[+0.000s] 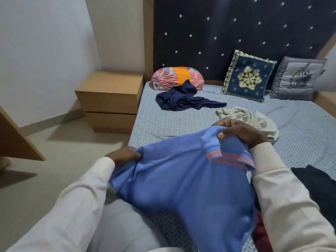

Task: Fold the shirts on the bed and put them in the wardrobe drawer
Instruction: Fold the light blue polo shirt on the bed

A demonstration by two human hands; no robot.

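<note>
I hold a light blue polo shirt [183, 180] with orange stripes on its collar, lifted above the bed's near edge. My left hand [123, 155] grips its left side. My right hand [240, 132] pinches the fabric near the collar. A crumpled navy shirt [183, 100] lies farther up the bed [163, 119]. A crumpled cream shirt [251, 118] sits just beyond my right hand. A dark garment [316, 180] lies at the right by my right sleeve, and a red one [261, 235] shows under the blue shirt. The wardrobe drawer is not in view.
A pink and orange bolster [178, 77], a navy embroidered cushion [249, 76] and a grey cushion [298, 78] lean against the dark studded headboard [218, 33]. A wooden bedside cabinet [111, 99] stands left of the bed. A wooden panel [16, 139] juts in at the far left.
</note>
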